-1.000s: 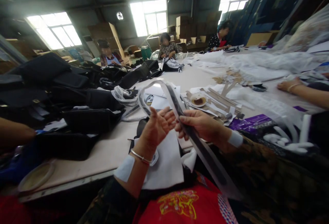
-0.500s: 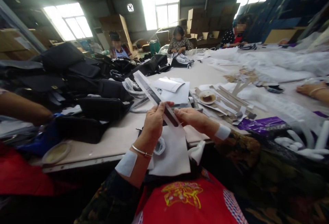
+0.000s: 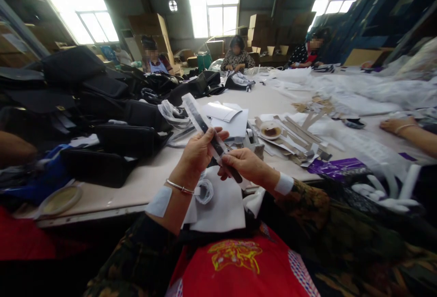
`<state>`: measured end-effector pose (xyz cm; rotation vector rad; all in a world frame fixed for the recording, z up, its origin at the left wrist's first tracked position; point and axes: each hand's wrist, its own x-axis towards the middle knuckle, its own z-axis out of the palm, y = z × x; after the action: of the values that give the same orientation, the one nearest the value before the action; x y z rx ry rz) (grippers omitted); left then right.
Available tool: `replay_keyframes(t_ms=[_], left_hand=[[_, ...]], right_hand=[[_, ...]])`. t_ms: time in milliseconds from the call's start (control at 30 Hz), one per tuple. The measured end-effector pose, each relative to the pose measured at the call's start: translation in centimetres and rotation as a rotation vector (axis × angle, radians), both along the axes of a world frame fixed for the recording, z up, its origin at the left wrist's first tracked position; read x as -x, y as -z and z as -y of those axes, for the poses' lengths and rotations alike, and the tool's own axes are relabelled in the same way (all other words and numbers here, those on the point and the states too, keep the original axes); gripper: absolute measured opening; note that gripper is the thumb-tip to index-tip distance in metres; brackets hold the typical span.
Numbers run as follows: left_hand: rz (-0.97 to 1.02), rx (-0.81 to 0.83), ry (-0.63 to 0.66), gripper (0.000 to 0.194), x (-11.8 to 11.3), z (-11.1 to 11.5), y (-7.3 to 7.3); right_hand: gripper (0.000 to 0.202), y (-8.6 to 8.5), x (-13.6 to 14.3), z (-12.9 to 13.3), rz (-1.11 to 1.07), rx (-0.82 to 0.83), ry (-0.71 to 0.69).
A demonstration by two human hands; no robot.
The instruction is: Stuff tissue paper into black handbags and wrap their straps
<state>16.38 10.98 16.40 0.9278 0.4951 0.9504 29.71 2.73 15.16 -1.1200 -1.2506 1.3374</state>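
A dark strap (image 3: 235, 173) lies along a translucent white sleeve (image 3: 191, 105), slanting from upper left to lower right in front of me. My left hand (image 3: 200, 150) is closed around the middle of the strap and sleeve, thumb on top. Just below it, my right hand (image 3: 246, 164) pinches the strap close to its lower end, which sticks out past the fingers. Beneath both hands are a white sheet (image 3: 221, 206) and a coil of clear plastic (image 3: 204, 191) at the table's front edge.
Black bags (image 3: 124, 140) are piled on the left. A bowl of brown stuff (image 3: 271, 129) stands among cardboard strips (image 3: 300, 133) on the right. White papers (image 3: 225, 117) lie ahead. A neighbour's hand (image 3: 399, 125) rests at right; several people sit across the table.
My right hand has moved down and left onto the strap's lower part. The strap's dark end now shows below my fingers. The view has shifted slightly right.
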Motion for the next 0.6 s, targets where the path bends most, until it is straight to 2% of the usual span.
replay_keyframes(t_ms=[33,100,233,333,400,433,533,600], left_hand=[[0.0,0.006,-0.06,0.031,-0.3,0.1,0.1],[-0.034,0.028,-0.092,0.033,-1.0,0.8,0.6],[-0.029,0.037,-0.059,0.041,-1.7,2.7,2.0],[0.004,0.002,-0.005,0.037,-1.5,2.6,1.7],[0.008,0.001,0.001,0.034,-1.3,1.5,0.3],[0.014,0.013,-0.038,0.033,-1.1,0.6,-0.7],[0.055,0.082,-0.275,0.022,-0.3,-2.9,-4.5],[0.073,0.13,-0.358,0.016,0.4,-5.2,-7.0]], right_hand=[[0.053,0.1,0.2,0.1,-0.01,0.0,0.014],[0.051,0.1,0.3,0.0,-0.007,-0.026,0.04],[0.047,0.0,-0.2,-0.6,0.032,-0.068,0.079],[0.047,0.0,-0.2,-0.9,-0.027,-0.015,0.083],[0.047,0.0,-0.1,-0.6,-0.011,0.01,0.074],[0.046,0.1,-0.1,-0.3,0.031,0.019,0.07],[0.045,0.7,-0.5,1.5,0.206,0.055,0.035],[0.047,1.4,-1.3,3.2,0.231,0.072,0.009]])
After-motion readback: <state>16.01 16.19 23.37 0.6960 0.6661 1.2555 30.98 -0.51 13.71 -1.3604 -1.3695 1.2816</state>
